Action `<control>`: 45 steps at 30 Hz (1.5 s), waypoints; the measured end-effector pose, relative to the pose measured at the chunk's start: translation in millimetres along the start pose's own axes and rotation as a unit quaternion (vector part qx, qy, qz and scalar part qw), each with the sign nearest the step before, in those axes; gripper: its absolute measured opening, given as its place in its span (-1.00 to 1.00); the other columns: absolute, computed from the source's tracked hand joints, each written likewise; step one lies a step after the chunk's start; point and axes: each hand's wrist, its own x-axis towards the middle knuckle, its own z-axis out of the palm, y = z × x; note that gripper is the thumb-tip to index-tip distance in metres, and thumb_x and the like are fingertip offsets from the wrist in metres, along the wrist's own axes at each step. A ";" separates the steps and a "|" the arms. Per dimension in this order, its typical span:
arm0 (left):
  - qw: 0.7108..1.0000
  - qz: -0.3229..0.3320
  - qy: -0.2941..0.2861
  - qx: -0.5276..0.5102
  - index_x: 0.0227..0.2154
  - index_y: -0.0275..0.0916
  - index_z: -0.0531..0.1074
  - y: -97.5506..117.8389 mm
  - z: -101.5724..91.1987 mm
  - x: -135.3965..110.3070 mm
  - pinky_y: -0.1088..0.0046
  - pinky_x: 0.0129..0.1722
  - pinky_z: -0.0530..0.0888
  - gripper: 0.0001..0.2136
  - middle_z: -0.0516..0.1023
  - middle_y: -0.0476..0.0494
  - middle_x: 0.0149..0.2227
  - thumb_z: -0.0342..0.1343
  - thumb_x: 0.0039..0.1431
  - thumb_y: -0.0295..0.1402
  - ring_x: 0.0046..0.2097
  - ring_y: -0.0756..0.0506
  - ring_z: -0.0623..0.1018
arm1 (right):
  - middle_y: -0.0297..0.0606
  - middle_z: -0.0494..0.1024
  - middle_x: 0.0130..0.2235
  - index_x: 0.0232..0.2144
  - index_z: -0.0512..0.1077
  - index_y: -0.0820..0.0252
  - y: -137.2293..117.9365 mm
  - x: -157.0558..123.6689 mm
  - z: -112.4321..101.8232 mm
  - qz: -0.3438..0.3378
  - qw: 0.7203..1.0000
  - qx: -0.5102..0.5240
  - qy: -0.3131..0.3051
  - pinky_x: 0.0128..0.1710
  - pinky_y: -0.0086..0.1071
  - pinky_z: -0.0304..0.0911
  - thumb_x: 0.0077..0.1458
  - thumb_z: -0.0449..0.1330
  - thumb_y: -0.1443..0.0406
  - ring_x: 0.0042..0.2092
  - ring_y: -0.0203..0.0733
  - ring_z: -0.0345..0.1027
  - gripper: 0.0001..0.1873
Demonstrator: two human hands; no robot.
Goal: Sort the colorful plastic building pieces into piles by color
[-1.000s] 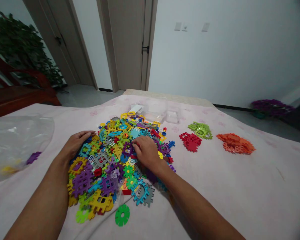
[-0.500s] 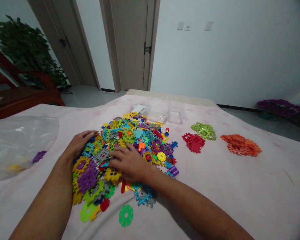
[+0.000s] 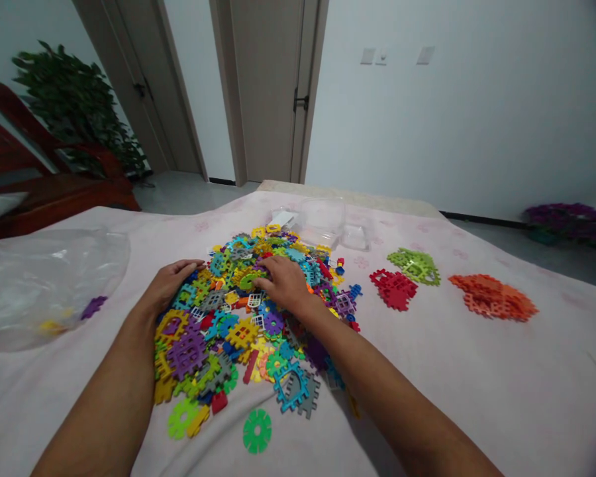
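A large mixed heap of colourful plastic building pieces lies on the bed-like covered surface. My left hand rests against the heap's left edge, fingers stretched out and open, holding nothing visible. Over the upper middle of the heap is my right hand, its fingers bent and apart among the pieces. Beside its thumb sits a lime-green notched disc; no grip on it can be seen. Nearer to me lie a purple lattice square, a blue frame piece and a green notched disc.
To the right are separate piles of red pieces, lime-green pieces and orange pieces. Clear plastic boxes stand behind the heap. A transparent bag lies left, on the pink cloth.
My right hand has moved away from me and to the right, uncovering a yellow square and white lattice pieces. My left hand stays at the heap's edge. The view has shifted slightly.
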 end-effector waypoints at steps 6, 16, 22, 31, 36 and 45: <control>1.000 0.011 -0.002 -0.017 -0.08 -0.29 0.56 2.5 3.0 -3.0 0.29 -0.07 0.56 -0.50 0.66 -0.29 -0.06 0.30 -0.01 -0.05 -0.05 -0.20 0.64 | -0.19 0.58 -0.10 -0.05 0.50 0.15 7.3 -29.2 -8.6 -0.041 0.999 0.029 -0.007 0.02 -0.24 0.23 0.19 0.25 0.26 -0.02 -0.08 0.39 -0.73; 0.998 0.001 -0.017 0.068 -0.03 -0.22 0.57 14.6 6.1 -10.3 0.38 -0.31 0.55 -0.44 0.70 -0.20 -0.18 0.30 -0.05 0.03 -0.25 -0.17 0.64 | -0.14 0.54 -0.04 -0.10 0.47 0.16 -0.5 -86.0 -23.9 -0.175 0.977 0.083 -0.086 0.04 -0.21 0.27 0.25 0.16 0.28 0.01 -0.11 0.39 -0.81; 0.982 0.079 -0.004 0.169 -0.13 -0.22 0.61 16.3 11.0 -9.2 0.33 -0.15 0.54 -0.49 0.68 -0.18 -0.19 0.23 0.02 0.08 -0.14 -0.23 0.62 | -0.23 0.61 -0.02 -0.01 0.48 0.12 1.3 -96.0 -40.1 -0.180 0.959 0.213 -0.059 0.11 -0.19 0.28 0.29 0.16 0.08 0.04 -0.16 0.44 -0.66; 0.885 0.279 -0.100 0.360 0.23 -0.12 0.38 24.9 47.3 -5.7 0.05 0.34 0.16 -0.24 0.12 -0.30 0.38 0.27 -0.05 0.08 0.38 -0.36 0.16 | -0.01 0.39 0.25 0.25 0.29 0.24 97.3 -85.9 -56.4 0.263 0.954 0.065 0.130 0.25 -0.05 0.13 0.35 -0.09 0.12 0.25 0.03 0.26 -0.46; 0.870 0.294 -0.073 0.389 0.10 -0.23 0.45 13.2 49.8 0.1 0.12 0.32 0.19 -0.42 0.30 -0.32 0.27 0.16 0.06 -0.03 0.29 -0.35 0.31 | -0.07 0.50 0.15 0.19 0.36 0.15 96.3 -61.7 -52.7 0.265 0.963 0.060 -0.002 0.16 -0.11 0.19 0.40 -0.13 0.08 0.17 0.02 0.35 -0.50; 0.912 0.239 0.014 0.334 -0.21 -0.16 0.48 9.0 39.2 5.8 0.19 0.10 0.45 -0.65 0.44 -0.26 0.11 0.12 0.08 -0.02 0.15 -0.29 0.44 | 0.03 0.48 0.10 0.22 0.28 0.23 -12.6 -51.0 -22.8 0.121 0.989 0.076 -0.041 0.10 -0.07 0.27 0.30 0.09 0.05 0.13 0.04 0.34 -0.43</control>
